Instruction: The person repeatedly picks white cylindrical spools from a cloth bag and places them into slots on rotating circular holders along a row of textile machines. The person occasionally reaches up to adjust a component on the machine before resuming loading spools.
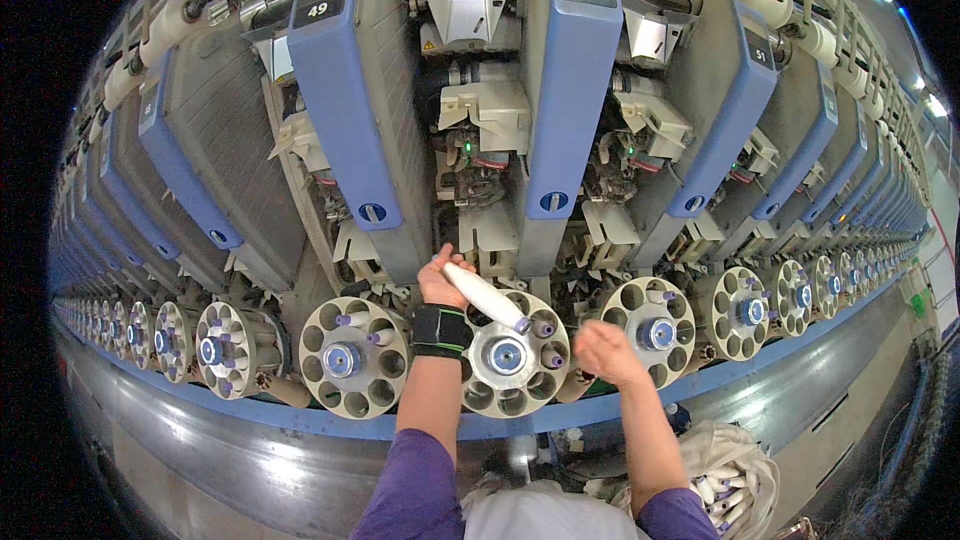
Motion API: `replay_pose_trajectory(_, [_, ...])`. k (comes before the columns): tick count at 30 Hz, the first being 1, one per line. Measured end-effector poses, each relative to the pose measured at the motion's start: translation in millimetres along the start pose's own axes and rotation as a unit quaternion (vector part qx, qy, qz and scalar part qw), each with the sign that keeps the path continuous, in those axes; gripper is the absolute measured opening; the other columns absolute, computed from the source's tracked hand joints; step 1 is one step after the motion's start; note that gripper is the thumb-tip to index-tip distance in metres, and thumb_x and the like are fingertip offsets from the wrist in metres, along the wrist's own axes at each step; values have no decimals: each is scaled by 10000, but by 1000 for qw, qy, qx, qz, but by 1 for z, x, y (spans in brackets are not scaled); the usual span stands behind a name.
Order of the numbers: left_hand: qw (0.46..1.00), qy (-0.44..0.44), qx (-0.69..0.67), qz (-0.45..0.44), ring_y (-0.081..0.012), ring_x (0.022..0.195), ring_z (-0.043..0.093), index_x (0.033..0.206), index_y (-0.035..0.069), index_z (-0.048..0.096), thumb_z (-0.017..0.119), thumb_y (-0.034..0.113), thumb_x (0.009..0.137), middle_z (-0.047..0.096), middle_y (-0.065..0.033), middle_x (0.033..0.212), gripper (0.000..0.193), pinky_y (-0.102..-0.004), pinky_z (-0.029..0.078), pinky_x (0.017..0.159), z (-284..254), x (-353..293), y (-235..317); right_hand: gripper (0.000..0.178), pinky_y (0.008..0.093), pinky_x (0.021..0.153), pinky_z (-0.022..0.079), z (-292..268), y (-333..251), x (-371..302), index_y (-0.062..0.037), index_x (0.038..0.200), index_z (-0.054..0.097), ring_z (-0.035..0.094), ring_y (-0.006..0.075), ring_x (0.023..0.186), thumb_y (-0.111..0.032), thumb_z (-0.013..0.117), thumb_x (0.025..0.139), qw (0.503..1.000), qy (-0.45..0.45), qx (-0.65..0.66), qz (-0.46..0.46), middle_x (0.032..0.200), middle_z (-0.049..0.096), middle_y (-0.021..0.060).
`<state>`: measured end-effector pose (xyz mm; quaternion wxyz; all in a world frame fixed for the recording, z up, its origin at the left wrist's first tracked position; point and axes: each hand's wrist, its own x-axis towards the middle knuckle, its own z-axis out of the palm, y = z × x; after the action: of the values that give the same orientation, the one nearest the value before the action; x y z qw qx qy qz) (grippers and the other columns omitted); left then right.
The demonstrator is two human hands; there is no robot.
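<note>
And here's the left hand (pixel 443 278) at the middle station, fingers wrapped round the upper end of a white yarn bobbin (pixel 487 299). The bobbin slants down to the right, its purple end (pixel 522 324) pointing toward the magazine's right side, its body crossing in front of the upper part of the round cream magazine (pixel 478 360); whether the two touch, I can't tell from here. Over to the right hand (pixel 607 352): it's up in the gap between this magazine and the right-hand magazine (pixel 630 325), fingers curled in narrow, and whether anything thin is pinched in them I cannot say.

Look at the middle magazine: a blue hub (pixel 507 356) at its centre, and purple-tipped bobbins (pixel 553 360) seated in pockets on its right side. The left-hand magazine (pixel 338 338) carries a couple as well, in its upper pockets. A black wristband (pixel 439 330) circles the left wrist, purple sleeves (pixel 420 485) below. Above, blue panels (pixel 345 110) lean out over the row, a small green light (pixel 467 148) glowing between two of them. Down at lower right, a pale bag (pixel 765 475) sits stuffed with loose bobbins (pixel 725 493).
</note>
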<state>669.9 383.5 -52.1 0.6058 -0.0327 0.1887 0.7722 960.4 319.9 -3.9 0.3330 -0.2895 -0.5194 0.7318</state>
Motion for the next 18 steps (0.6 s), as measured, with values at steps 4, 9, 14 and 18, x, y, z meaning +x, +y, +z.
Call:
replay_pose_trajectory(4, [994, 37, 57, 83, -206, 532, 475, 963, 86, 496, 503, 99, 771, 479, -43, 598, 193, -356, 423, 572, 5, 1, -1, 204, 211, 379, 236, -6, -13, -21, -61, 756, 508, 310, 59, 414, -199, 474, 903, 989, -38, 110, -94, 526, 390, -35])
replay_pose_trajectory(9, [947, 19, 179, 267, -218, 454, 493, 871, 60, 517, 485, 55, 755, 483, -72, 596, 121, -379, 437, 463, 15, 5, -35, 204, 244, 519, 373, 19, -6, 3, -27, 775, 549, 460, 118, 589, -191, 501, 887, 978, -1, -183, -104, 688, 510, 26])
replay_pose_trajectory(14, [994, -7, 11, 109, -197, 528, 473, 818, 70, 527, 518, 128, 791, 439, -29, 535, 64, -361, 440, 573, 12, 10, -16, 136, 376, 847, 423, 11, 2, 37, -43, 871, 582, 526, 196, 888, -174, 580, 833, 973, 97, -16, -210, 918, 572, 75])
replay_pose_trajectory(18, [995, -73, -42, 48, -191, 528, 475, 788, 71, 533, 539, 131, 780, 435, -27, 517, 61, -350, 436, 564, 1, 12, 21, 231, 204, 371, 207, -27, -18, 18, -146, 649, 458, 244, 42, 381, -198, 554, 852, 920, 23, 348, -177, 472, 290, -88])
